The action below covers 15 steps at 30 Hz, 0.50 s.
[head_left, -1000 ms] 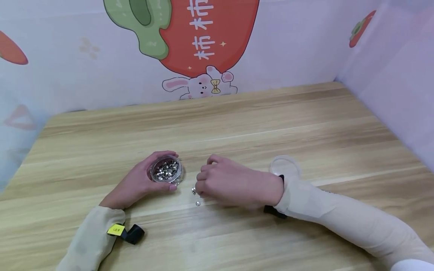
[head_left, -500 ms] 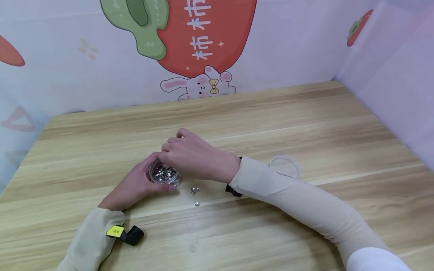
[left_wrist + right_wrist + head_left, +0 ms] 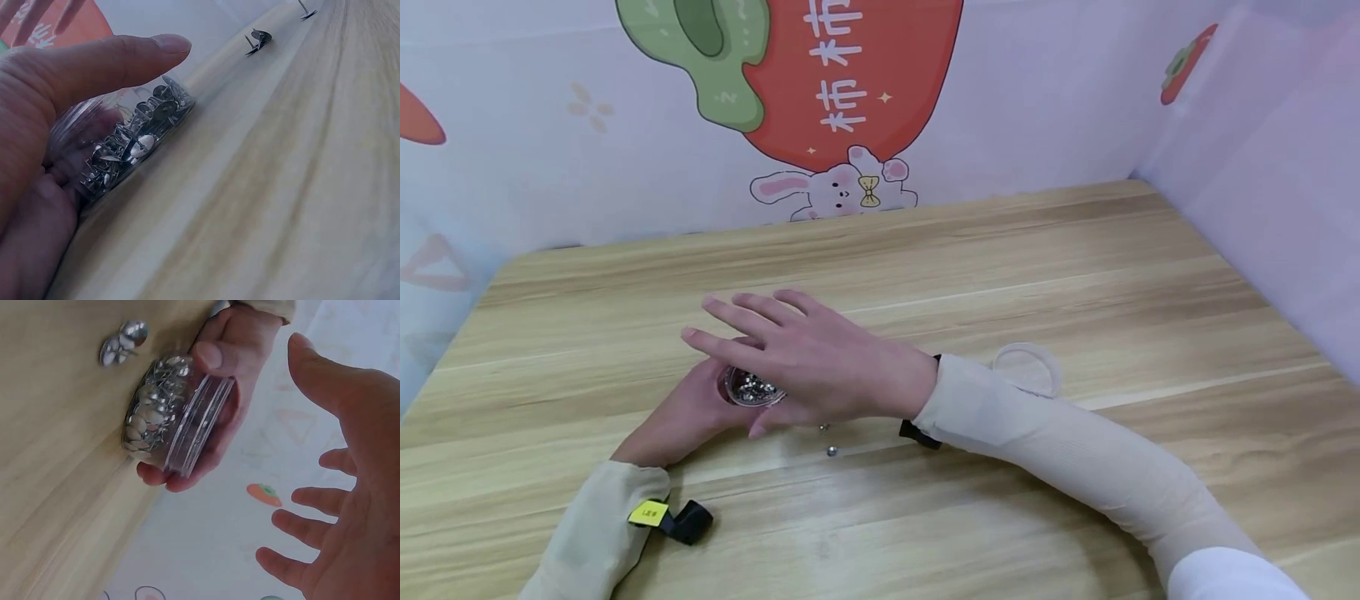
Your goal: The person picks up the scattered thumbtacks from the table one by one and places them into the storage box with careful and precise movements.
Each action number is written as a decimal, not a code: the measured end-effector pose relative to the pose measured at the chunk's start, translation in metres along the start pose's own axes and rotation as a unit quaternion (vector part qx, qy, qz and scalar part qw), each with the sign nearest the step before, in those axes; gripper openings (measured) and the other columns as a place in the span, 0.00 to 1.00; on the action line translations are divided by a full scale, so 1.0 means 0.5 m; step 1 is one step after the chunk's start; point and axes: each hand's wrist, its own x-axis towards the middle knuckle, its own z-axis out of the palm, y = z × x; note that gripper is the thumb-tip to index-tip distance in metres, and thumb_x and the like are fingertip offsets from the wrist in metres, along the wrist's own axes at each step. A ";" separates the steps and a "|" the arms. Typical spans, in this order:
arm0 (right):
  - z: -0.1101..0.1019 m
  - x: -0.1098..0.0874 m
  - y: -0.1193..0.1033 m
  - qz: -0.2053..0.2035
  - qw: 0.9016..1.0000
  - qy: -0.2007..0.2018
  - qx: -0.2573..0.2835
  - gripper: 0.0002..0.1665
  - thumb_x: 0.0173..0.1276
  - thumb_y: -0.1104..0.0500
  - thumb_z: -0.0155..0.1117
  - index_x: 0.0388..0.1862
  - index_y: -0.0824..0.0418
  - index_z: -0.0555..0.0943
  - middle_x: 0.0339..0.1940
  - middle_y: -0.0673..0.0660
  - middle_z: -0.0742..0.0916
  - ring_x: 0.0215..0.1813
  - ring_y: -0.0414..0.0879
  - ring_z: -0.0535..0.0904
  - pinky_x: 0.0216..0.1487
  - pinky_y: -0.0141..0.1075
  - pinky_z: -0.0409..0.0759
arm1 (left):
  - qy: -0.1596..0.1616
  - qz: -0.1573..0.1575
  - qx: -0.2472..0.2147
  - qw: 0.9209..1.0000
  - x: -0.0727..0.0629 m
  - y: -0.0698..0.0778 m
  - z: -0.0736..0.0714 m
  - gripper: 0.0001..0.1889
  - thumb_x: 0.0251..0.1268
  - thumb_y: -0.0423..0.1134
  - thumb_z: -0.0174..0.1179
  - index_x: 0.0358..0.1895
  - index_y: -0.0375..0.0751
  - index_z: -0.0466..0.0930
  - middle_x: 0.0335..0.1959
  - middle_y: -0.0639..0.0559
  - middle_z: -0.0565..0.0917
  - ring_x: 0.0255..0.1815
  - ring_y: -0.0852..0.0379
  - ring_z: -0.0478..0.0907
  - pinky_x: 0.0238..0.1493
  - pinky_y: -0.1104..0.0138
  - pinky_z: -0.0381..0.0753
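My left hand (image 3: 688, 408) holds a clear round plastic jar (image 3: 201, 419) on the wooden table, thumb on the near side and fingers round the far side. The jar has no lid on and contains many silver thumbtacks (image 3: 153, 409). Above it hovers my right hand (image 3: 827, 362), palm down with the fingers spread and nothing in them; it partly covers the jar in the head view. A few loose thumbtacks (image 3: 259, 40) lie just beside the jar, and one more thumbtack (image 3: 831, 451) rests nearer to me.
A clear round lid (image 3: 1028, 367) lies on the table (image 3: 1000, 275) behind my right forearm. Patterned cloth (image 3: 1037, 100) hangs along the table's far and right edges. A black strap (image 3: 688, 523) sticks out from my left wrist.
My right hand has gone from the loose thumbtacks leftward to above the jar, and its curled fingers have spread out. The left hand stays on the jar.
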 end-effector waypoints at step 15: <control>0.008 -0.122 -0.031 -0.037 0.998 -0.050 0.013 0.41 0.66 0.33 0.59 0.72 0.48 0.65 0.69 0.49 0.75 0.71 0.46 0.67 0.69 0.42 0.66 | 0.016 -0.003 0.038 0.999 0.001 0.011 0.006 0.41 0.48 0.54 0.74 0.67 0.69 0.63 0.61 0.72 0.73 0.64 0.65 0.69 0.65 0.61 0.65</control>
